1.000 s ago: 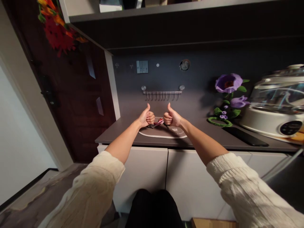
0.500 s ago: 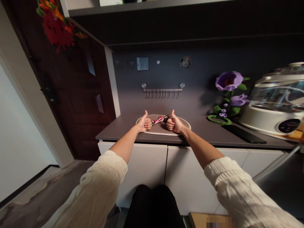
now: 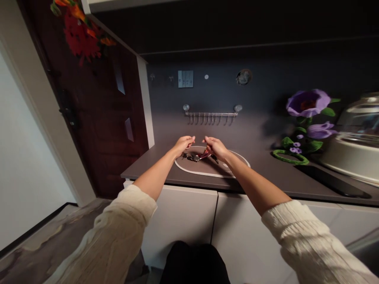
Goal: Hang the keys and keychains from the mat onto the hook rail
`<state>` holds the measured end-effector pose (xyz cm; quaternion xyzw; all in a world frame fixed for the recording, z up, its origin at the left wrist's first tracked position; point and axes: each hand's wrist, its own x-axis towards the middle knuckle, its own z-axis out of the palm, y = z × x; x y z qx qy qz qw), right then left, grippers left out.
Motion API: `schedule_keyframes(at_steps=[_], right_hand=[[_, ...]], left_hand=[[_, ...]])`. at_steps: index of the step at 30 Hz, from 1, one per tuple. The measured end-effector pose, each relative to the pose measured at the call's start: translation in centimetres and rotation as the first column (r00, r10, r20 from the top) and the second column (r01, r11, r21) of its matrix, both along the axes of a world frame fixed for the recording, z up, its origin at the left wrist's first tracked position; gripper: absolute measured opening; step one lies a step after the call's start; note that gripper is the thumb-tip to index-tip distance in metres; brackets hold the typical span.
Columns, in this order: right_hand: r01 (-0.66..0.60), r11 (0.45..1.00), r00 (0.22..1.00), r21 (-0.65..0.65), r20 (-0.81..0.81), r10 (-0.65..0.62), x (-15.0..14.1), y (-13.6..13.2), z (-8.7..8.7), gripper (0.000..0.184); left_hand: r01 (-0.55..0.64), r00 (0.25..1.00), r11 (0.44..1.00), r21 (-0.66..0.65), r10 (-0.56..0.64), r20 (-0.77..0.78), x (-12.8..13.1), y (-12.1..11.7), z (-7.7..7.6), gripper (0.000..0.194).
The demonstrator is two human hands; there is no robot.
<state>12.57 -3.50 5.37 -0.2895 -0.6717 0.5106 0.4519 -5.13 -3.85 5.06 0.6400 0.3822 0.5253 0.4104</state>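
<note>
A bunch of keys [image 3: 194,158] with a reddish-pink strap [image 3: 204,155] and dark pieces lies on, or hangs just over, an oval mat [image 3: 204,172] with a pale rim. Above its left end is my left hand [image 3: 184,145], fingers closed, thumb and forefinger tips together. My right hand [image 3: 215,146] is closed the same way on the other side, its lower fingers against the strap. Whatever either pinch contains is too small to make out. A narrow gap separates the two sets of fingertips.
A clear rail with small hooks [image 3: 211,114] is fixed to the wall behind the counter [image 3: 142,167]. To the right stand a purple knitted flower [image 3: 309,103], a black phone-like slab [image 3: 333,182] and a domed appliance [image 3: 355,157]. A dark shelf [image 3: 237,23] overhangs everything.
My hands went from thumbs-up fists to inward-facing pinches, and they are nearer each other. The bunch of keys shows more fully beneath them. The view has shifted slightly left.
</note>
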Motion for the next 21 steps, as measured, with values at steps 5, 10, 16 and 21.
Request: schedule_keyframes(at_steps=[5, 10, 16, 21], right_hand=[[0.198, 0.970, 0.963, 0.138, 0.160, -0.219, -2.4, 2.2, -0.5, 0.013], [0.330, 0.848, 0.833, 0.415, 0.294, -0.468, -3.6, 4.3, -2.1, 0.019], [0.291, 0.750, 0.708, 0.594, 0.393, -0.586, -3.5, 4.7, -3.5, 0.023], [0.211, 0.729, 0.663, 0.651, 0.453, -0.596, -3.3, 4.1, -3.8, 0.025]], left_hand=[[-0.181, 0.942, 0.958, 0.224, 0.234, -0.240, -1.0, 2.3, -0.7, 0.015], [-0.202, 0.875, 0.941, 0.272, 0.298, -0.381, -2.1, 3.4, -2.5, 0.014], [-0.171, 0.771, 0.950, 0.262, 0.295, -0.565, -4.1, 3.4, -3.7, 0.018], [-0.086, 0.722, 0.971, 0.225, 0.216, -0.658, -4.9, 3.2, -3.6, 0.018]])
